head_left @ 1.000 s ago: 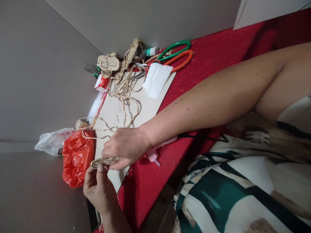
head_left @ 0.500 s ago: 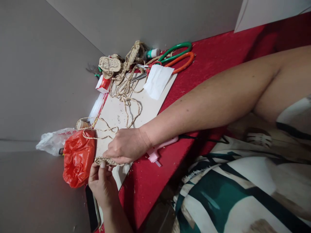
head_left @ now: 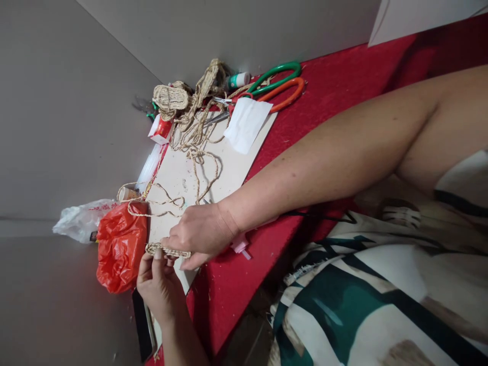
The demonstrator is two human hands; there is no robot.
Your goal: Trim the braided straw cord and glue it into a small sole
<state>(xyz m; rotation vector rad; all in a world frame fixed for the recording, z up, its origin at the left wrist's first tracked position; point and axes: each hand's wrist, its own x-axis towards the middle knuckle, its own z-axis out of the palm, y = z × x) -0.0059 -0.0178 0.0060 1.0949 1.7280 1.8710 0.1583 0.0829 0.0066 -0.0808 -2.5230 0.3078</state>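
Both my hands are on a small flat piece of braided straw (head_left: 168,250) at the near end of a pale board (head_left: 224,168). My right hand (head_left: 198,231), on the long bare forearm coming in from the right, is closed over the piece with its fingers pressing along its top. From below, my left hand (head_left: 160,284) pinches the piece's lower edge with fingertips and thumb. A thin straw cord (head_left: 156,206) trails from the hands across the board to a tangle of braided straw (head_left: 194,107) at the far end.
The board lies on a red cloth (head_left: 343,86). At its far end are green-handled scissors (head_left: 274,75), orange-handled scissors (head_left: 285,94), a white paper (head_left: 246,124), a small bottle (head_left: 238,80) and a red-white box (head_left: 160,129). A red bag (head_left: 121,244) and a white bag (head_left: 80,223) lie left of my hands.
The straw piece has shifted a little toward the red bag under my right hand. My left hand has moved up and to the right, closer against the piece.
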